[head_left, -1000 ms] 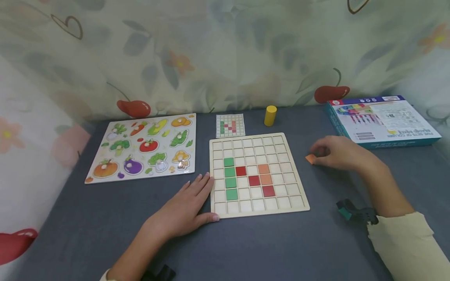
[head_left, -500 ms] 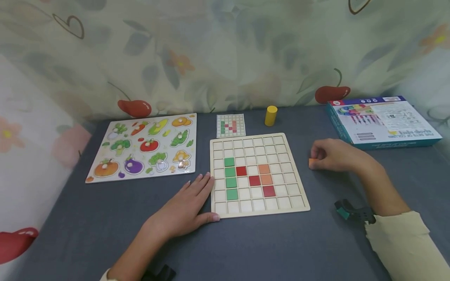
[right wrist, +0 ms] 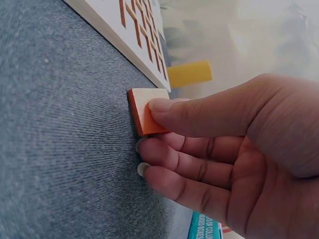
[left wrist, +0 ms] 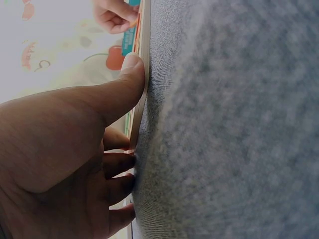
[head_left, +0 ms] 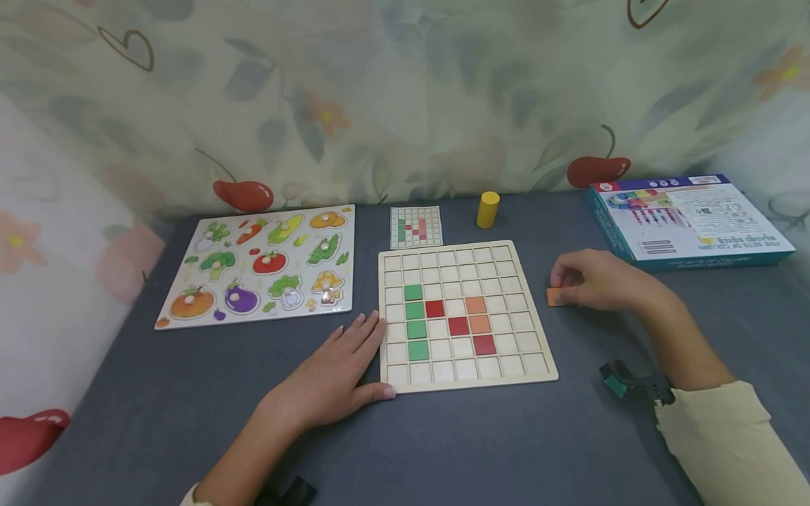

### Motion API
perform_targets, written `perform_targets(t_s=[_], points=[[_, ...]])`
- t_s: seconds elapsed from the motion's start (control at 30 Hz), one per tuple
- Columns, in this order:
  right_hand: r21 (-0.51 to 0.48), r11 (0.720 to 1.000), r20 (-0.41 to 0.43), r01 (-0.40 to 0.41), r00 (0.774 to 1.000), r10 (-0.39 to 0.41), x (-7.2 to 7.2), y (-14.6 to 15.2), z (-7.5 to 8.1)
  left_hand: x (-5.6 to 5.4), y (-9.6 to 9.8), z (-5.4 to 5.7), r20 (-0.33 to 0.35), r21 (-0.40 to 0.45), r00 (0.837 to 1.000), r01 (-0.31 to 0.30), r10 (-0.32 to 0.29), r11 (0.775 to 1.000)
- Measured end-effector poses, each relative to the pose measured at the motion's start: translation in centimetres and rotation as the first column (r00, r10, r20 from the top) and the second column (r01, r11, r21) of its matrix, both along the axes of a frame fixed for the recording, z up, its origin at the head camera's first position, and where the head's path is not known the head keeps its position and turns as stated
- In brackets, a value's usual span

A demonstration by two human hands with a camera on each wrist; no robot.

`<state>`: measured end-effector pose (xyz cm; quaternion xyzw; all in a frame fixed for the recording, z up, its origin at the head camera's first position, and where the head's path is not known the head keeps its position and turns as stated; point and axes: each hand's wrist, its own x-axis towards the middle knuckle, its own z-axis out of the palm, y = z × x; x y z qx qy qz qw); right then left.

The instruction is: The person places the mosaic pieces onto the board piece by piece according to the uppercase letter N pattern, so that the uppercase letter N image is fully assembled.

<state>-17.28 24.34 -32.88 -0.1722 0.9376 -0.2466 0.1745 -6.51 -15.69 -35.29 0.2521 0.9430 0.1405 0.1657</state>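
Note:
My right hand (head_left: pixel 598 281) pinches a small square orange tile (right wrist: pixel 144 107) between thumb and fingers, to the right of the wooden grid board (head_left: pixel 531 371). In the right wrist view the thumb lies on the tile's face, close over the cloth. My left hand (head_left: pixel 332 376) rests with straight fingers at the board's left edge, its thumb at the lower left corner. Set in the board's cells are a column of several green tiles (head_left: pixel 415 329), a diagonal of three red tiles (head_left: pixel 458 326) and two orange tiles (head_left: pixel 477 314) one above the other.
Behind the board lies a small pattern card (head_left: pixel 415 227), with a yellow cylinder (head_left: pixel 487 210) standing to its right. A vegetable puzzle board (head_left: pixel 253 267) lies at the left. At the back right is a flat printed box (head_left: pixel 692 221).
The orange tile in my right hand has turned from a corner-on slant to square with the view, and has shifted slightly left and down. My left hand stays at the board's edge.

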Motion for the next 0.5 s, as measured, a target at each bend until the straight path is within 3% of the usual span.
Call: perform_targets(t_s=[0.3, 0.5], points=[[-0.021, 1.0, -0.046, 0.023, 0.999, -0.024, -0.1, -0.2, 0.6, -0.1, 0.0, -0.1, 0.005, 0.005, 1.0, 0.002, -0.002, 1.0], [-0.075, 0.997, -0.082, 0.004, 0.997, -0.011, -0.2, -2.1, 1.2, -0.1, -0.1, -0.2, 0.0, -0.004, 1.0, -0.004, 0.004, 1.0]])
